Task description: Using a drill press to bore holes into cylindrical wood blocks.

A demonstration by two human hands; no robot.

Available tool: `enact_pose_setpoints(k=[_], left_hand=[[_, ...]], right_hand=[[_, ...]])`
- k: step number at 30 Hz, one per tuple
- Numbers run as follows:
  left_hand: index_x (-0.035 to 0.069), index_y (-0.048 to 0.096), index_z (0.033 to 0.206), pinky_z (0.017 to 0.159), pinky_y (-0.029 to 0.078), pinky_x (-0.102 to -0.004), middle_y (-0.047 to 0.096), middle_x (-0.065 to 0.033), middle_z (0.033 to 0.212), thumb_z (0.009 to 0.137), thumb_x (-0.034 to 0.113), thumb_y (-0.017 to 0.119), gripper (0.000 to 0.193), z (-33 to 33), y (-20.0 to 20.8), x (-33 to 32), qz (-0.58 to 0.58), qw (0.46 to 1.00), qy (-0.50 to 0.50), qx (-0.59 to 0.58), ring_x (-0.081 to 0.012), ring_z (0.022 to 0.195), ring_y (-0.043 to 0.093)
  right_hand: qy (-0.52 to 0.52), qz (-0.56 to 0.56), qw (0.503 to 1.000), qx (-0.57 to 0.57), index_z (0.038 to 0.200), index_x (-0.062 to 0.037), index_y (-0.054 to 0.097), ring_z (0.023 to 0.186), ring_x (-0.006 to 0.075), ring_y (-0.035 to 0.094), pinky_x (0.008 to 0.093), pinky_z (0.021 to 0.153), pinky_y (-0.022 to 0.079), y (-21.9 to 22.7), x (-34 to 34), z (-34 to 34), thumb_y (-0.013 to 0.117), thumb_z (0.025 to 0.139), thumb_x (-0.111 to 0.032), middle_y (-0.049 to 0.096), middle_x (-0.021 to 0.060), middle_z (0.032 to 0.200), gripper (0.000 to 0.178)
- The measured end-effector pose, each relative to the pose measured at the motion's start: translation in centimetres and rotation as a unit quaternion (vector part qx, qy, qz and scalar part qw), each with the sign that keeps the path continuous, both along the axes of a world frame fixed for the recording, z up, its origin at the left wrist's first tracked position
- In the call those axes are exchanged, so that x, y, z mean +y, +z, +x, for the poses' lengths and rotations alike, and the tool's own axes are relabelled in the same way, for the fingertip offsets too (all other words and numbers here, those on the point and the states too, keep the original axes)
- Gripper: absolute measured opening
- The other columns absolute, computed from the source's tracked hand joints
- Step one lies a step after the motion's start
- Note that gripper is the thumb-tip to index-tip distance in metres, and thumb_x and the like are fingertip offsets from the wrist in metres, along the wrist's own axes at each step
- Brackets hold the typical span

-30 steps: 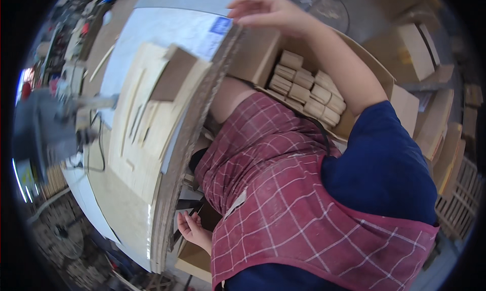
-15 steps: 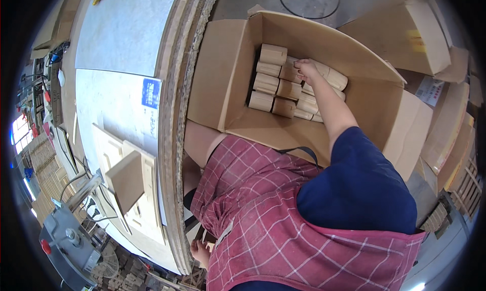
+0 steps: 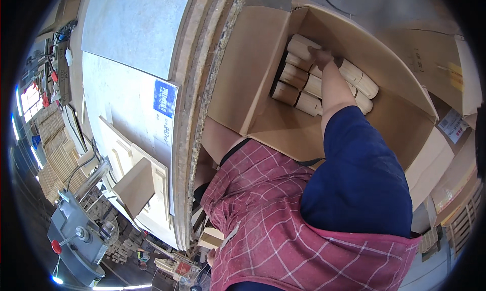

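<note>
Hand (image 3: 324,57) among wooden blocks (image 3: 294,76) in an open carton (image 3: 387,75)

I have my right arm stretched down into the carton, which stands at my right side, and my right hand is at the blocks near its far end. My fingers reach leftward over the inner end of a pale block (image 3: 300,46) at the upper left. They are shadowed and blurred, so I cannot tell whether they pinch it or only lie on it. The blocks sit side by side in rows on the carton's left side and middle, with rounded edges; some are a darker brown. More pale pieces (image 3: 360,78) show just right of my wrist.

My left hand (image 3: 210,256) is low beside my checked red apron (image 3: 273,230), mostly hidden by it; I cannot tell whether it is spread or closed.

A carton flap (image 3: 248,63) leans out toward the worktable (image 3: 134,22) on my left. On that table lie pale sheets, one with a blue label (image 3: 165,98), and nearer me a pale wooden fixture (image 3: 161,184) carrying a tilted brown board (image 3: 134,187). Beyond it, at lower left, is a grey machine (image 3: 76,240) with a red knob (image 3: 56,246).
</note>
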State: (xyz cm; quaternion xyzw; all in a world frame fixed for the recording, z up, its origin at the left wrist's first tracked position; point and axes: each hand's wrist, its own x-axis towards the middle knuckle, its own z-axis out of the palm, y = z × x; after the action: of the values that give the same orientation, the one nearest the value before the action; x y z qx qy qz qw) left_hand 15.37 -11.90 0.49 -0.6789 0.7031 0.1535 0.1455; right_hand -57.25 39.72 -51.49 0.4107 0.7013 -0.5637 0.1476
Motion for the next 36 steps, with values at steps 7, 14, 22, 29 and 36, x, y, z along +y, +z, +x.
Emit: enact_pose_setpoints(k=[7, 14, 22, 29, 36], left_hand=[[-0.004, 0.052, 0.102, 0.062, 0.046, -0.0255, 0.060, -0.0109, 0.088, 0.082, 0.013, 0.059, 0.027, -23.7, 0.7, 7.4, 0.074, 0.988, -0.081, 0.109, -0.0128, 0.070, 0.057], [-0.001, 0.049, 0.111, 0.073, 0.048, -0.0268, 0.060, -0.0106, 0.093, 0.085, 0.006, 0.053, 0.027, -40.1, 3.0, 14.4, 0.220, 0.909, -0.138, 0.327, -0.0150, 0.080, 0.059], [0.008, 0.014, 0.135, 0.088, 0.040, -0.0383, 0.036, -0.0146, 0.125, 0.065, 0.031, 0.076, 0.096, -46.2, 3.7, 19.1, 0.344, 0.711, -0.329, 0.518, -0.0271, 0.109, 0.044], [0.008, 0.013, 0.134, 0.089, 0.039, -0.0377, 0.040, -0.0147, 0.121, 0.057, 0.031, 0.081, 0.105, -44.2, 4.7, 18.5, 0.194, 0.737, -0.289, 0.579, -0.0267, 0.109, 0.044], [0.008, 0.016, 0.133, 0.092, 0.035, -0.0373, 0.039, -0.0153, 0.120, 0.055, 0.025, 0.081, 0.102, -39.9, 5.9, 15.4, 0.106, 0.724, -0.140, 0.666, -0.0259, 0.111, 0.042]], right_hand=[[-0.007, -0.282, 0.957, -0.073, 0.133, -0.0032, 0.021, 0.088, 0.0148, 0.055, 0.0326, 0.068, 0.049, 13.7, -3.4, 5.0, 0.065, 0.074, -0.011, 0.051, 0.0105, 0.107, 0.074], [0.033, -0.715, 0.698, -0.006, 0.133, -0.0102, 0.026, 0.117, 0.0230, 0.042, 0.0445, 0.092, 0.039, 34.8, -3.8, 13.4, 0.058, 0.081, -0.013, 0.038, 0.0074, 0.129, 0.061], [0.187, -0.832, 0.521, -0.028, 0.129, -0.0116, 0.018, 0.107, 0.0246, 0.049, 0.0360, 0.081, 0.048, 47.7, -17.8, 16.1, 0.062, 0.075, 0.001, 0.043, 0.0125, 0.118, 0.071], [0.365, -0.696, 0.604, 0.138, 0.124, -0.0089, 0.014, 0.098, 0.0185, 0.052, 0.0288, 0.079, 0.046, 50.7, -25.6, 21.8, 0.066, 0.073, -0.001, 0.053, 0.0150, 0.101, 0.073], [0.538, -0.496, 0.563, 0.384, 0.102, 0.0011, 0.054, 0.072, 0.0219, 0.058, 0.0305, 0.065, 0.046, 50.6, -26.4, 21.5, 0.071, 0.062, -0.020, 0.061, 0.0125, 0.083, 0.048]])
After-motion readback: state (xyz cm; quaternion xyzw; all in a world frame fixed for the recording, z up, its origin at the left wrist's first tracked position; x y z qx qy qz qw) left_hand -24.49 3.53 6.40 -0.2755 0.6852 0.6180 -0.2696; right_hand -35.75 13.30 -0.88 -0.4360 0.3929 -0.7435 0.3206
